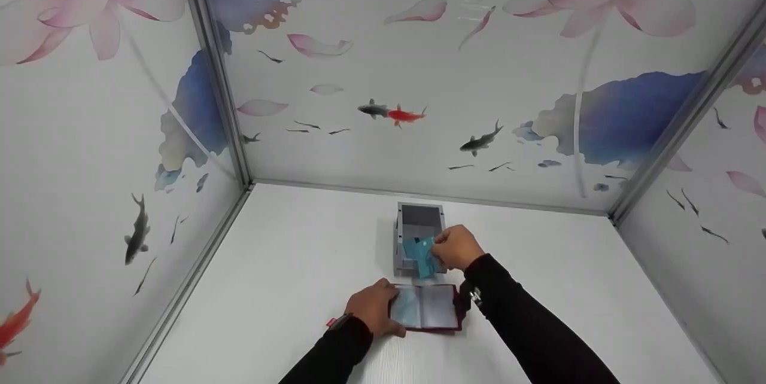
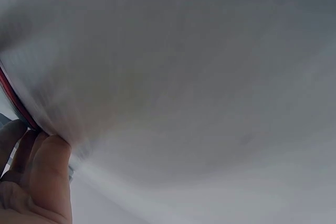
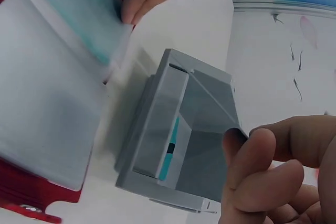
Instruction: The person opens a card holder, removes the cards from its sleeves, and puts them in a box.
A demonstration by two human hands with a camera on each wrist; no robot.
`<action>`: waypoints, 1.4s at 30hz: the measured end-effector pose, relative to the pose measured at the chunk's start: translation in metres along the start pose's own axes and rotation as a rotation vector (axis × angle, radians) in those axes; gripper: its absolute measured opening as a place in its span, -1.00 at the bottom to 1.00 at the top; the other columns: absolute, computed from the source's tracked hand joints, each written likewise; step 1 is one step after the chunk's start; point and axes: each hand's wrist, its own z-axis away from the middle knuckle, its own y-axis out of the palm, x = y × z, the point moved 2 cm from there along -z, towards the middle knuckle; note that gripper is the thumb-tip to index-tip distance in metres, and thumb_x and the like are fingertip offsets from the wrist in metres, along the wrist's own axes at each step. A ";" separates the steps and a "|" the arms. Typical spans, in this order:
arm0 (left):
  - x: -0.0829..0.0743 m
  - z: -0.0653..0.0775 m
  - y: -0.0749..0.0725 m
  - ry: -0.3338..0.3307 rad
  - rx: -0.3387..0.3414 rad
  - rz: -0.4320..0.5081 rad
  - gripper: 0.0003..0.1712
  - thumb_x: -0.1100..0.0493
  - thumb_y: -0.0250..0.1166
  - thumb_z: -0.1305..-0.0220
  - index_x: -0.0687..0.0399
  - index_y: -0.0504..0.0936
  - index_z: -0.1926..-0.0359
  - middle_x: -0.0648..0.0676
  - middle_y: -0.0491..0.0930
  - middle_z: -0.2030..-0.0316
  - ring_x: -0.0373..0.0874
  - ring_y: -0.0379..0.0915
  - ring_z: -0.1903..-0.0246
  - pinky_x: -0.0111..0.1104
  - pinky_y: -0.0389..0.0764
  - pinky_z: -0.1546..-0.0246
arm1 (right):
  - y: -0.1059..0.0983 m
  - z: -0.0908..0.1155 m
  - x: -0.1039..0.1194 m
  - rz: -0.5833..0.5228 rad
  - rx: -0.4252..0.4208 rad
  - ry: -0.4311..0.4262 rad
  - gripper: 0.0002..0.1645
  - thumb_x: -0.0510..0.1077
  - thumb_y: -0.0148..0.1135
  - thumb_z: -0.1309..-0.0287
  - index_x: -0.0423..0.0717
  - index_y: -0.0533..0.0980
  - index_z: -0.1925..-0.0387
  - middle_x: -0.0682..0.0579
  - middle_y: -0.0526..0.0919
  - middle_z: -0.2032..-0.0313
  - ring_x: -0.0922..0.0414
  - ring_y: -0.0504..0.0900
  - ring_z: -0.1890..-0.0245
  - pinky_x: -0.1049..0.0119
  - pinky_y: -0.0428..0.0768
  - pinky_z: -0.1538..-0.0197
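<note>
A card holder [image 1: 438,307] with a red cover and clear plastic sleeves lies open on the white table. My left hand [image 1: 372,307] grips its left edge; in the left wrist view, fingers [image 2: 50,177] pinch the red-edged cover. A teal tint shows through the left sleeve [image 3: 73,9]. Just beyond the holder, my right hand [image 1: 458,247] pinches a teal card [image 1: 425,258] over the near end of a grey open box [image 1: 396,240]. Inside the box, another teal card [image 3: 167,163] leans near a wall. The right wrist view shows the right thumb and fingertips pressed together.
The grey box stands near the back wall panel [image 1: 335,157], which is printed with fish and petals. Side panels [image 1: 78,151] enclose the table [image 1: 287,264] left and right. A snap fastener [image 3: 31,209] sits on the holder's red strap.
</note>
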 end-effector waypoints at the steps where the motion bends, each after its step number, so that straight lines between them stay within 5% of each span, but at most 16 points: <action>1: 0.000 0.000 0.000 -0.001 -0.001 -0.001 -0.02 -0.19 0.92 0.11 0.11 0.81 -0.32 0.01 0.73 -0.14 0.01 0.78 -0.12 -0.17 0.79 -0.14 | 0.001 -0.005 0.002 0.011 -0.011 -0.002 -0.78 -0.38 0.25 -0.32 -0.35 0.73 0.43 0.04 0.65 0.60 0.23 0.49 0.67 0.39 0.49 0.53; 6: 0.002 -0.002 0.002 -0.013 -0.003 -0.001 -0.01 -0.18 0.92 0.12 0.12 0.81 -0.32 0.01 0.74 -0.14 0.00 0.78 -0.12 -0.17 0.78 -0.16 | 0.003 -0.030 0.011 0.070 -0.082 -0.003 -0.54 -0.37 0.31 -0.32 -0.48 0.70 -0.22 -0.16 0.83 0.29 0.22 0.64 0.55 0.39 0.57 0.43; 8: 0.004 -0.003 0.004 -0.016 0.000 -0.003 -0.02 -0.17 0.93 0.12 0.11 0.81 -0.32 0.01 0.73 -0.13 -0.01 0.78 -0.12 -0.17 0.78 -0.16 | 0.005 -0.038 0.012 0.108 -0.099 -0.013 -0.58 -0.38 0.32 -0.34 -0.44 0.69 -0.19 -0.20 0.83 0.28 0.22 0.64 0.56 0.38 0.54 0.41; 11: 0.005 -0.004 0.004 -0.016 0.006 -0.009 -0.02 -0.19 0.92 0.13 0.09 0.81 -0.32 0.00 0.73 -0.13 -0.02 0.78 -0.12 -0.20 0.78 -0.15 | 0.009 -0.049 0.012 0.178 -0.141 -0.068 -0.90 -0.41 0.32 -0.32 -0.36 0.73 0.21 -0.15 0.80 0.42 0.24 0.55 0.64 0.38 0.47 0.44; 15: 0.006 -0.004 0.005 0.003 -0.004 -0.018 -0.02 -0.21 0.92 0.14 0.08 0.82 -0.29 -0.02 0.72 -0.10 -0.04 0.78 -0.07 -0.23 0.78 -0.11 | 0.014 -0.064 0.005 0.272 -0.182 -0.088 -0.65 -0.43 0.32 -0.30 -0.23 0.67 0.62 -0.16 0.83 0.49 0.15 0.57 0.61 0.30 0.54 0.40; 19: 0.005 -0.002 0.003 0.013 -0.006 -0.024 -0.03 -0.22 0.92 0.13 0.05 0.82 -0.29 -0.03 0.72 -0.10 -0.06 0.77 -0.06 -0.24 0.78 -0.09 | 0.018 -0.078 -0.008 0.313 -0.149 -0.108 -0.82 -0.38 0.35 -0.32 -0.31 0.85 0.30 -0.21 0.93 0.15 -0.09 0.88 0.17 0.04 0.83 0.01; 21: 0.005 -0.002 0.002 0.008 0.000 -0.030 -0.03 -0.23 0.92 0.13 0.04 0.82 -0.30 -0.05 0.71 -0.10 -0.08 0.77 -0.06 -0.25 0.78 -0.09 | 0.024 -0.097 -0.032 0.308 -0.121 -0.161 -0.77 -0.33 0.33 -0.36 -0.26 0.88 0.17 -0.17 0.94 0.09 -0.11 0.90 0.04 0.00 0.85 -0.07; 24: 0.005 -0.002 0.000 0.009 0.006 -0.041 -0.04 -0.24 0.91 0.11 0.03 0.82 -0.31 -0.05 0.71 -0.11 -0.10 0.76 -0.06 -0.26 0.78 -0.07 | 0.030 -0.108 -0.037 0.307 -0.069 -0.145 -0.75 -0.34 0.28 -0.35 -0.27 0.87 0.17 -0.19 0.93 0.10 -0.13 0.90 0.07 -0.02 0.85 -0.06; 29: 0.003 -0.002 -0.001 0.017 0.007 -0.055 -0.07 -0.26 0.89 0.08 0.01 0.83 -0.28 -0.06 0.70 -0.11 -0.11 0.76 -0.04 -0.27 0.78 -0.05 | 0.031 -0.078 0.005 0.356 -0.001 -0.101 -0.67 -0.49 0.20 -0.33 -0.47 0.80 0.02 -0.37 0.88 -0.02 -0.29 0.87 -0.02 -0.09 0.85 -0.08; 34: -0.002 -0.001 -0.004 0.008 -0.006 -0.039 -0.08 -0.22 0.91 0.11 0.01 0.83 -0.26 -0.07 0.71 -0.10 -0.12 0.76 -0.04 -0.28 0.77 -0.07 | 0.033 -0.069 0.016 0.344 0.040 -0.044 -0.57 -0.53 0.17 -0.37 -0.48 0.74 -0.17 -0.40 0.81 -0.19 -0.31 0.84 -0.18 -0.12 0.84 -0.20; 36: 0.000 -0.002 -0.002 0.007 -0.013 -0.033 -0.09 -0.21 0.92 0.13 0.01 0.83 -0.25 -0.07 0.71 -0.09 -0.12 0.76 -0.02 -0.28 0.77 -0.06 | 0.034 -0.071 0.016 0.340 0.050 -0.028 -0.63 -0.54 0.17 -0.37 -0.47 0.78 -0.07 -0.35 0.87 -0.05 -0.16 0.89 0.09 0.04 0.86 0.01; 38: 0.003 -0.003 0.000 0.010 -0.020 -0.031 -0.09 -0.22 0.92 0.13 0.01 0.84 -0.24 -0.06 0.71 -0.08 -0.11 0.76 0.00 -0.27 0.78 -0.04 | 0.036 -0.074 0.015 0.338 0.061 -0.022 -0.71 -0.54 0.17 -0.36 -0.40 0.79 0.34 -0.17 0.86 0.34 0.05 0.72 0.46 0.23 0.73 0.31; 40: 0.005 -0.004 0.002 0.007 -0.017 -0.032 -0.10 -0.21 0.92 0.13 0.01 0.84 -0.23 -0.06 0.71 -0.08 -0.10 0.76 0.00 -0.26 0.78 -0.04 | 0.037 -0.076 0.016 0.336 0.067 -0.022 -0.50 -0.54 0.17 -0.36 -0.18 0.58 0.70 0.05 0.58 0.66 0.18 0.35 0.66 0.33 0.44 0.51; 42: 0.006 -0.004 0.002 0.003 -0.008 -0.030 -0.09 -0.21 0.92 0.13 0.02 0.84 -0.24 -0.04 0.71 -0.09 -0.08 0.77 -0.02 -0.25 0.78 -0.05 | 0.039 -0.082 0.011 0.330 0.077 -0.015 -0.29 -0.53 0.18 -0.37 0.05 0.30 0.84 0.21 0.24 0.77 0.20 0.12 0.70 0.33 0.25 0.56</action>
